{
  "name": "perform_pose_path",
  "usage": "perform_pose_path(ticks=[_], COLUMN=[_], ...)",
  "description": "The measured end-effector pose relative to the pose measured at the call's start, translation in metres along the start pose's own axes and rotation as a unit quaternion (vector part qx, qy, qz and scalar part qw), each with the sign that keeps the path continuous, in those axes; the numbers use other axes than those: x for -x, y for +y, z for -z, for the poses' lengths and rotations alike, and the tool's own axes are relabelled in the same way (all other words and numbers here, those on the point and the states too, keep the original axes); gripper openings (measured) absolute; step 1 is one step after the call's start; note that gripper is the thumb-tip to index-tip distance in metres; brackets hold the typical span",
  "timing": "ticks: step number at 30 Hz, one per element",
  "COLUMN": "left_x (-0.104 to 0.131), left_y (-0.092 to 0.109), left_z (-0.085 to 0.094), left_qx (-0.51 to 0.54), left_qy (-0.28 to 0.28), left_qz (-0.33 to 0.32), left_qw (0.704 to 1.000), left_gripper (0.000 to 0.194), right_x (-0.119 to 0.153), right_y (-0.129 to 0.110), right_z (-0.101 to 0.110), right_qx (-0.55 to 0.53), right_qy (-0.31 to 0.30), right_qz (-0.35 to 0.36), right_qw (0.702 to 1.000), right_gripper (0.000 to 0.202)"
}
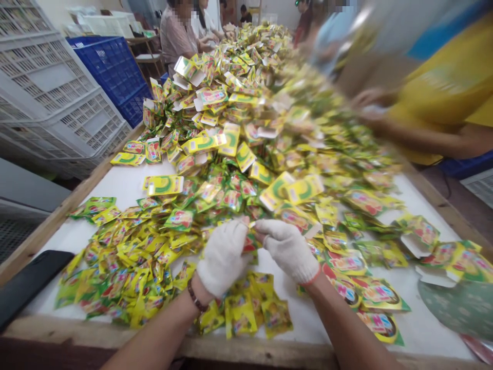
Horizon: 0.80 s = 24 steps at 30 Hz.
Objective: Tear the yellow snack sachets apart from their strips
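Note:
My left hand, in a white knit glove with bare fingertips, is closed in a pinch on a small candy packet of red, green and yellow. The gloved right hand meets it from the other side, thumb and fingers pinched on the packet's top edge. Much of that packet is hidden by the gloves. Below my wrists lie several yellow packets. A heap of similar packets spreads to the left. Flat printed boxes are stacked beside my right forearm.
A long white table with a wooden rim carries a big pile of boxes and packets. A black phone lies at the left edge. White crates and a blue crate stand left. A person in yellow works at right; others farther back.

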State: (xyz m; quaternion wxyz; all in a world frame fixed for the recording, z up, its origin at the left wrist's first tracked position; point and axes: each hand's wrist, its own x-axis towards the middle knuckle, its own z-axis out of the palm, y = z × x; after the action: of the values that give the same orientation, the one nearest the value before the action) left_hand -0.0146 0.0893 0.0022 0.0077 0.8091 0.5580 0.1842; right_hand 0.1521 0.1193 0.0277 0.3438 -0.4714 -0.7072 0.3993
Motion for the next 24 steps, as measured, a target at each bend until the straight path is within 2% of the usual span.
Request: perform_pose_path(ticks=[3,6,7,9,11,14,16,20,22,24], left_x=[0.000,-0.001,-0.001,-0.001,-0.002,-0.003,-0.003,0.001,0.001,-0.001], left_y=[0.001,0.002,0.001,0.000,-0.002,-0.005,-0.005,-0.001,0.001,0.002], left_z=[-0.001,-0.001,-0.001,0.000,0.000,0.001,0.002,0.001,0.001,0.003], left_qx=[0.000,-0.002,-0.003,-0.002,0.000,-0.001,0.000,0.043,0.124,0.257], left_qy=[0.015,0.027,0.025,0.013,0.003,0.009,0.013,0.001,-0.015,-0.040], left_qz=[-0.008,-0.002,-0.004,-0.016,-0.020,0.012,0.022,-0.002,-0.002,0.032], left_qw=[1.000,1.000,1.000,1.000,1.000,1.000,1.000,0.999,0.992,0.965], left_gripper=[0.061,0.063,0.064,0.064,0.064,0.064,0.062,0.055,0.062,0.065], right_x=[0.002,0.003,0.003,0.003,0.002,0.001,0.001,0.001,0.001,0.000], right_y=[0.001,-0.002,-0.005,-0.009,-0.014,-0.019,-0.020,-0.016,-0.013,-0.009], right_z=[-0.006,-0.008,-0.008,-0.005,0.000,0.008,0.008,-0.002,-0.005,-0.004], right_qx=[-0.023,-0.038,-0.042,-0.058,-0.092,-0.145,-0.161,-0.151,-0.139,-0.129], right_qy=[-0.028,0.018,0.015,-0.038,-0.101,-0.126,-0.157,-0.251,-0.252,-0.211], right_qz=[-0.009,-0.025,-0.044,-0.108,-0.183,-0.241,-0.248,-0.227,-0.194,-0.154], right_qw=[0.999,0.999,0.998,0.992,0.973,0.951,0.942,0.929,0.938,0.957], right_gripper=[0.034,0.032,0.030,0.029,0.028,0.039,0.045,0.028,0.023,0.026])
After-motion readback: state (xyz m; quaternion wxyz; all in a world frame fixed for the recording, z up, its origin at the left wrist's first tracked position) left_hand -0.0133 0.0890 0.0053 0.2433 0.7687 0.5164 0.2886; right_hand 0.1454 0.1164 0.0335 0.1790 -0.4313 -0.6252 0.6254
